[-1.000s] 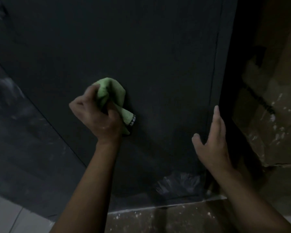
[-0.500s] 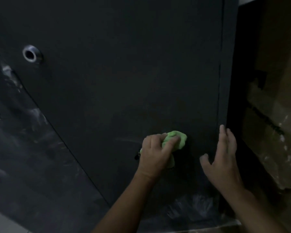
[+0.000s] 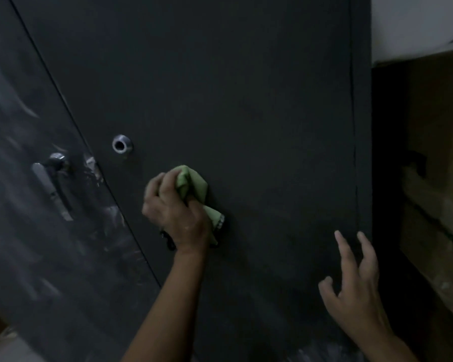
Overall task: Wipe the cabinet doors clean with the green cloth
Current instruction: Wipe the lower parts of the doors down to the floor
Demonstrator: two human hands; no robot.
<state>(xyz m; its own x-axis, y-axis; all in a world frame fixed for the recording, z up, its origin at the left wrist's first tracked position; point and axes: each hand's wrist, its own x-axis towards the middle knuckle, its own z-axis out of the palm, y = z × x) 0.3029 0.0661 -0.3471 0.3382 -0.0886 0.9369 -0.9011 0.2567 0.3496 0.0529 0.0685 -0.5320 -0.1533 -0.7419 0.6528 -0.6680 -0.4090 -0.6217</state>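
Gripping the bunched green cloth (image 3: 194, 182) in clenched fingers, the left hand (image 3: 174, 212) presses it against the dark cabinet door (image 3: 246, 100), just right of and below a round metal ring (image 3: 121, 144). The right hand (image 3: 356, 296) is released, its fingers spread near the door's right edge; whether it touches the panel I cannot tell.

The main risk is uneven coverage. The cloth is wadded small, so a stroke probably cleans only a narrow band, and pale smears low on the panel (image 3: 311, 348) could be missed. The neighbouring door (image 3: 24, 244) looks heavily streaked, and a soiled wad may spread grime rather than lift it. A loose tail of cloth hangs below the hand and could snag the handle (image 3: 50, 184) there.

The cabinet is the only container, and its doors are closed, so its contents are hidden.
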